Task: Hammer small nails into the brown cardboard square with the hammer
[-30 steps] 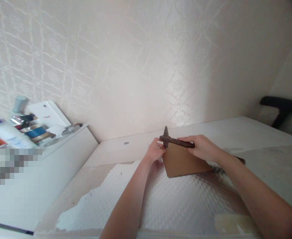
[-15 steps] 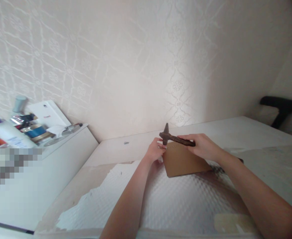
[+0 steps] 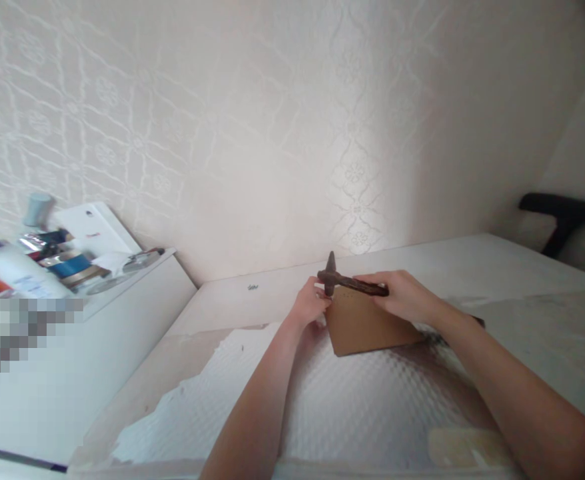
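A brown cardboard piece (image 3: 362, 327) lies on a white textured sheet (image 3: 322, 407) covering the table. My right hand (image 3: 405, 297) is closed around the handle of a small dark hammer (image 3: 345, 283), held close to the head. The hammer head sits just above the cardboard's far left corner. My left hand (image 3: 310, 305) is pinched at that same corner, fingers together right beside the hammer head. What the fingers hold is too small to make out.
A white table (image 3: 472, 263) stands against a patterned wall. To the left, a lower white cabinet (image 3: 137, 280) carries bottles, tins and a white box. A few small dark specks (image 3: 252, 287) lie near the wall. A black chair arm (image 3: 565, 213) is at the far right.
The hammer head rose slightly half a second ago and has come back down toward the cardboard corner. Both hands stay in the same place.
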### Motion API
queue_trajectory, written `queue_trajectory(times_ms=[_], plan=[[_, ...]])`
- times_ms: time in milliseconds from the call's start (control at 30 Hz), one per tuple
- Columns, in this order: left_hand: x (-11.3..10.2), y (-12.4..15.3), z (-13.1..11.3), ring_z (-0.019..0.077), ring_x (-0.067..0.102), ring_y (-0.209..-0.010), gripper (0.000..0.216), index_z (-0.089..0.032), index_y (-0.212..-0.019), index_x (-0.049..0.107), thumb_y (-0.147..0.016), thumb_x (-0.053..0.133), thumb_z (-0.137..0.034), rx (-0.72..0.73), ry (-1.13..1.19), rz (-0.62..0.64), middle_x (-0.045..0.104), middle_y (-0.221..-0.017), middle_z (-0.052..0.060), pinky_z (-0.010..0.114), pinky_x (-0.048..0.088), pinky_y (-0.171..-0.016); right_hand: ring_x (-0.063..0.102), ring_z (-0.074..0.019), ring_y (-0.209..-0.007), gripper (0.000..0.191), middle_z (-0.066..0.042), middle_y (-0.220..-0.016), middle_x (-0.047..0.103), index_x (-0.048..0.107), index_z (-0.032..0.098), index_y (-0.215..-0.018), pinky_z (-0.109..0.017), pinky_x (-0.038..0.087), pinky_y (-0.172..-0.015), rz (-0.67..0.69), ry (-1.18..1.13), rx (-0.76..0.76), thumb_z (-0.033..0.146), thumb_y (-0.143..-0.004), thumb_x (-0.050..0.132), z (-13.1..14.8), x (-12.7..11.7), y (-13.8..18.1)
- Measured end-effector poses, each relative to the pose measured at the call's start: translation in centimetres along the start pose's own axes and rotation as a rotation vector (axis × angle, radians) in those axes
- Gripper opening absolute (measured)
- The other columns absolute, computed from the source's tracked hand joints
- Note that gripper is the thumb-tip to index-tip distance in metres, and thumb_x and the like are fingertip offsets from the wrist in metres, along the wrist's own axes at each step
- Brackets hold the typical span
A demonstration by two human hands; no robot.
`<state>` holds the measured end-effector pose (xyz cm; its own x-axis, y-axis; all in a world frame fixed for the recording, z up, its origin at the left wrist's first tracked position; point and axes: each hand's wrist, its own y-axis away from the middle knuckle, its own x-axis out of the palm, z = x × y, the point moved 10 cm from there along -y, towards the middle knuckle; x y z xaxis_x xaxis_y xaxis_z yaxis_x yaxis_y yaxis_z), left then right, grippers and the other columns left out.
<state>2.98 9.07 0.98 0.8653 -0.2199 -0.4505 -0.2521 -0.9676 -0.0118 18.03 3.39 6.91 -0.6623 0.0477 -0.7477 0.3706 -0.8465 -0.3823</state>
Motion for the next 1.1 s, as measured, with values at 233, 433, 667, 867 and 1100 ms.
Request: queue_trajectory(times_ms=[233,433,667,867,1100], plan=[[0.0,0.2,0.2,0.0106,0.058,-0.068,0.042,-0.019,-0.103,0.045,-0.067,0.055,0.001,0.005,0.004,-0.007,0.060,-0.076,-0.001,0.020,0.046,-0.059,0.063,-0.0227,-0.099,0.053,-0.003,-0.114,0.067,0.062,0.025,-0.122,-0.029,0.048,-0.082,-0.212,0.253,0.171,0.013,-0.072,0.048,-2.2,-2.5,0.4],[-0.8,0.4,-0.3,0.0133,0.061,-0.073,0.045,-0.019,-0.109,0.047,-0.068,0.063,-0.010,-0.002,-0.192,-0.030,0.066,-0.090,0.003,0.027,0.049,-0.071,0.066,-0.0301,-0.087,0.050,-0.012,-0.102,0.070,0.058,0.023,-0.127,-0.039,0.049,-0.074,-0.306,0.539,0.514,0.022,-0.079,0.047,-4.8,-5.1,2.2],[-0.7,1.3,-2.3,0.0309,0.051,-0.113,0.052,-0.025,-0.109,0.061,-0.065,0.070,-0.052,0.074,-0.642,0.016,0.059,-0.116,0.010,0.045,0.038,-0.098,0.066,-0.0311,-0.083,0.046,-0.018,-0.099,0.068,0.061,0.019,-0.124,-0.040,0.050,-0.068,-0.395,0.557,0.727,0.023,-0.081,0.045,-6.7,-6.8,4.2],[-0.2,2.0,-2.1,0.0356,0.036,-0.127,0.070,-0.031,-0.120,0.057,-0.061,0.064,-0.068,0.041,-0.711,0.084,0.047,-0.136,0.012,0.057,0.025,-0.104,0.064,-0.0350,-0.091,0.046,-0.020,-0.108,0.065,0.058,0.020,-0.126,-0.046,0.050,-0.072,-0.384,0.521,0.882,0.019,-0.082,0.043,-8.9,-7.5,5.7],[-0.1,1.8,-1.4,0.0375,0.024,-0.136,0.073,-0.032,-0.128,0.051,-0.065,0.062,-0.066,-0.001,-0.731,0.123,0.035,-0.146,0.014,0.060,0.019,-0.105,0.062,-0.0364,-0.097,0.044,-0.020,-0.110,0.064,0.060,0.019,-0.124,-0.047,0.049,-0.076,-0.345,0.478,0.942,0.020,-0.084,0.042,-9.8,-7.2,6.3]])
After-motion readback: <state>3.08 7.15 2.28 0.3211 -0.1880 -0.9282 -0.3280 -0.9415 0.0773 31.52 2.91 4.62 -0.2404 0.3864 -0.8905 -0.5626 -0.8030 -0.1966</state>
